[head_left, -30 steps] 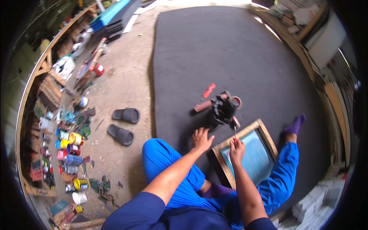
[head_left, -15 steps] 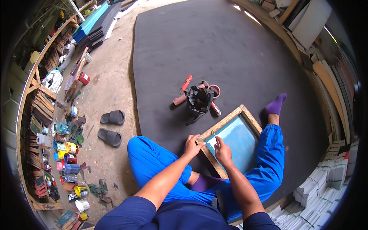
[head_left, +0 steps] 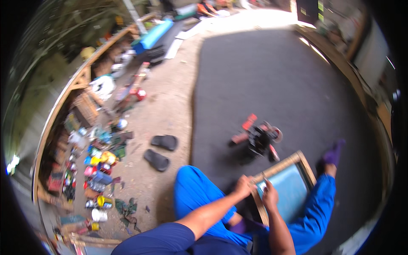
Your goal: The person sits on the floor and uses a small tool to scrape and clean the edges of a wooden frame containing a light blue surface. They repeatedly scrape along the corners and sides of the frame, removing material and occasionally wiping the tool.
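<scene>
A wooden frame (head_left: 307,165) with taut blue-green mesh (head_left: 291,187) lies tilted between my legs on the dark mat. My left hand (head_left: 243,187) is closed on the frame's left corner. Over the mesh near that same corner, my right hand (head_left: 270,196) pinches a thin, stick-like tool (head_left: 264,176), whose kind is too blurred to make out. Just beyond the frame stands a black bag-like holder (head_left: 257,142), with a red-handled tool (head_left: 250,122), a reddish roll (head_left: 240,138) and a tape roll (head_left: 277,135) around it.
The black mat (head_left: 255,76) spreads out ahead of me. Dark slippers (head_left: 165,142) rest on the concrete floor (head_left: 170,97) to its left. Further left are several paint containers (head_left: 106,157) and rags (head_left: 127,208). Blue sheets (head_left: 154,36) are stacked far off, near a blurred person in orange (head_left: 207,8).
The view has swung up and leftward, so everything sits further right and lower, and is blurred. More of the far end shows. Both hands keep their places at the frame.
</scene>
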The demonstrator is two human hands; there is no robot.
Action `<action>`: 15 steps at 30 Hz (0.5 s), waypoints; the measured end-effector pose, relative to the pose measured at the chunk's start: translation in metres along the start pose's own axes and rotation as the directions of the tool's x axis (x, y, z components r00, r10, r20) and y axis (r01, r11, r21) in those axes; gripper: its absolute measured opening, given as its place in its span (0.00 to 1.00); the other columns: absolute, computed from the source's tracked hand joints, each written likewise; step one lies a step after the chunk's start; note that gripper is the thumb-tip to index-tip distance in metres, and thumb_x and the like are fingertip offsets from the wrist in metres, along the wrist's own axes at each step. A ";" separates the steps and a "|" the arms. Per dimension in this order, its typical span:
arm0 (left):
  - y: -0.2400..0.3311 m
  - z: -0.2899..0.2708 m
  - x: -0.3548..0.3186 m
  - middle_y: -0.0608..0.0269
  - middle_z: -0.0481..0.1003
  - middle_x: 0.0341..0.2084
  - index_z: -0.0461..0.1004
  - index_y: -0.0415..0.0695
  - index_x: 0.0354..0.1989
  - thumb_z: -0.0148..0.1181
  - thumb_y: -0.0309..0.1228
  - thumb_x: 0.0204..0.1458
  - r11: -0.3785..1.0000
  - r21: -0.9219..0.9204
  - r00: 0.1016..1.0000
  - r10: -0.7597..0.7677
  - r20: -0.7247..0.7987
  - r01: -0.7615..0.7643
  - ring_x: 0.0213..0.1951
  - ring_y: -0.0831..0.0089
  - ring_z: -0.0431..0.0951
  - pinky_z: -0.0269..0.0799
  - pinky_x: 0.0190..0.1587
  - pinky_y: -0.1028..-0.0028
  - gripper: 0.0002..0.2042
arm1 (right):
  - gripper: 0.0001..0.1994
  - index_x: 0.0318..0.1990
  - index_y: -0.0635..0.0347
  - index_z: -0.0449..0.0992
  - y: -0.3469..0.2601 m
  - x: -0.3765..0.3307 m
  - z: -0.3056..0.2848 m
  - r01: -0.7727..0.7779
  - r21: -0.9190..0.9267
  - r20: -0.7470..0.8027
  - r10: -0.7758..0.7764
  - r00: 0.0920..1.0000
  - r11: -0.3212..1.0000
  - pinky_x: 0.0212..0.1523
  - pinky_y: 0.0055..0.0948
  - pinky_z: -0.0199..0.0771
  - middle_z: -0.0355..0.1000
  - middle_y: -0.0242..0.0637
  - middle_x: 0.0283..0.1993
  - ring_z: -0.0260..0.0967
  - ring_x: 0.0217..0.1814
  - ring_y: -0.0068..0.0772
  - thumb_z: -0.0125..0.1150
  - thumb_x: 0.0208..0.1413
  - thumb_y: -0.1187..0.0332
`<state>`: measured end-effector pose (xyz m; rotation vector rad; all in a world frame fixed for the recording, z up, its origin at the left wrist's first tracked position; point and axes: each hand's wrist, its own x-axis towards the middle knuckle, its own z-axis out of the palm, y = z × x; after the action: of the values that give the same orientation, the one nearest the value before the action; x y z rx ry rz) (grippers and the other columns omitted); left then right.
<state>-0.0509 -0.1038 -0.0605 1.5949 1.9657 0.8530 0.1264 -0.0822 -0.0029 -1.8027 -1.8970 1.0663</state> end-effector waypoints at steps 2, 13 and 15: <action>0.002 0.007 0.004 0.52 0.75 0.45 0.77 0.51 0.52 0.73 0.49 0.46 0.982 0.163 0.988 -0.114 0.107 0.096 0.48 0.49 0.78 0.74 0.47 0.50 0.26 | 0.20 0.62 0.48 0.74 0.016 0.006 0.014 0.102 0.081 -0.100 -0.094 0.991 0.991 0.47 0.48 0.76 0.79 0.51 0.49 0.78 0.48 0.57 0.56 0.62 0.70; 0.024 -0.009 -0.003 0.56 0.80 0.46 0.76 0.47 0.56 0.71 0.44 0.50 0.966 0.198 0.963 -0.202 0.180 0.165 0.50 0.53 0.81 0.77 0.51 0.53 0.26 | 0.20 0.62 0.64 0.71 0.021 0.019 0.024 0.112 0.151 -0.072 -0.102 0.992 0.982 0.53 0.42 0.74 0.78 0.58 0.53 0.77 0.57 0.56 0.57 0.63 0.76; 0.023 -0.006 -0.007 0.56 0.80 0.47 0.77 0.47 0.56 0.70 0.44 0.50 0.968 0.194 0.972 -0.189 0.138 0.160 0.50 0.54 0.81 0.77 0.52 0.54 0.26 | 0.20 0.63 0.63 0.71 0.025 0.018 0.023 0.116 0.152 -0.076 -0.105 0.992 0.982 0.54 0.40 0.74 0.77 0.55 0.55 0.77 0.57 0.51 0.57 0.63 0.76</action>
<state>-0.0377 -0.1083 -0.0398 1.5067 2.0823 0.4766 0.1257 -0.0738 -0.0408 -1.6079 -1.7977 1.0703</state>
